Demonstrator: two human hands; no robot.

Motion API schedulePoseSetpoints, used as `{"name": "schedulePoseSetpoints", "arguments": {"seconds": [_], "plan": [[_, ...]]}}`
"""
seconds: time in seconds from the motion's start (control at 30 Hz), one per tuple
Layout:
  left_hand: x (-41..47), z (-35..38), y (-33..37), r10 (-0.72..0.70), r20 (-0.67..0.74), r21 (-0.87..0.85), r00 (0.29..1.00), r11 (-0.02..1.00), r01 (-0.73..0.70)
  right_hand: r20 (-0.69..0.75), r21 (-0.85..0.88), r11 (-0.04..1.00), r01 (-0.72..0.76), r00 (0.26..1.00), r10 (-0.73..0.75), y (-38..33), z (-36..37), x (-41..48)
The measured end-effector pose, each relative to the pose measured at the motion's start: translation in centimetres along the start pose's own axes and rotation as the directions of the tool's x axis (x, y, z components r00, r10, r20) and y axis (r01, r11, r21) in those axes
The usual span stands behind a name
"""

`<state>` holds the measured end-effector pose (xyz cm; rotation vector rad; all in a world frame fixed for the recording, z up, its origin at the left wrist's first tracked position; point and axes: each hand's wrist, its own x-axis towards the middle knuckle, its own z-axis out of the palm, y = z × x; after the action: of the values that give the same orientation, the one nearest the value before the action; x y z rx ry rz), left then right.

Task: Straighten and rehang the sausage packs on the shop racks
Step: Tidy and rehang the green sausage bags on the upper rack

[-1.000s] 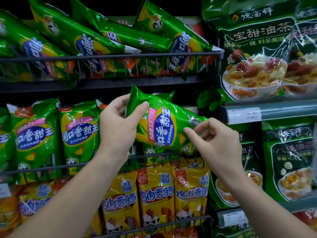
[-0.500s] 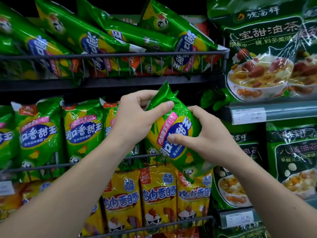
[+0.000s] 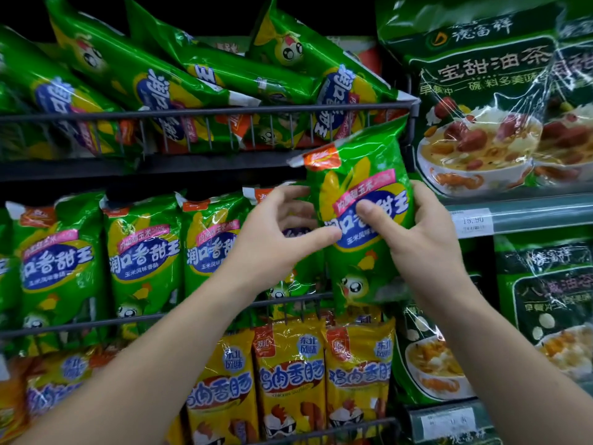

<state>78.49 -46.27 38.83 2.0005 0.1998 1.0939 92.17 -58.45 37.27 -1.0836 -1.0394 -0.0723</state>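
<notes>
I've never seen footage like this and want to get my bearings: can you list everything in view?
Held sausage pack: one, green, upright at the right end of the middle rack.
Standing green packs: at least four, middle rack, left of the held one.
Tumbled green packs: several, lying slanted in the top rack.
Yellow sausage packs: at least three, bottom rack; orange ones blurred at far left.
Wire rack rails: dark metal, fronting each tier.
Dark green soup-mix bags: several, shelves at right.
Price tag: one, white, right shelf edge.
Left hand: thumb touching the held pack.
Right hand: gripping the pack's right side.
</notes>
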Motion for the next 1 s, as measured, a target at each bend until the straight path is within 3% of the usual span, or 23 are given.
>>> {"name": "schedulePoseSetpoints", "arguments": {"seconds": [0.3, 1.0], "plan": [[2.8, 2.2, -0.1, 0.119, 0.041, 0.047, 0.992, 0.992, -0.12, -0.037, 0.167, 0.984, 0.06, 0.998, -0.054, 1.8, 0.0, 1.5], [4.1, 2.9, -2.6, 0.055, 0.023, 0.462, 0.998, 0.885, -0.059, 0.022, -0.157, 0.982, -0.101, 0.994, 0.105, 8.0, -0.3, 2.4]]}}
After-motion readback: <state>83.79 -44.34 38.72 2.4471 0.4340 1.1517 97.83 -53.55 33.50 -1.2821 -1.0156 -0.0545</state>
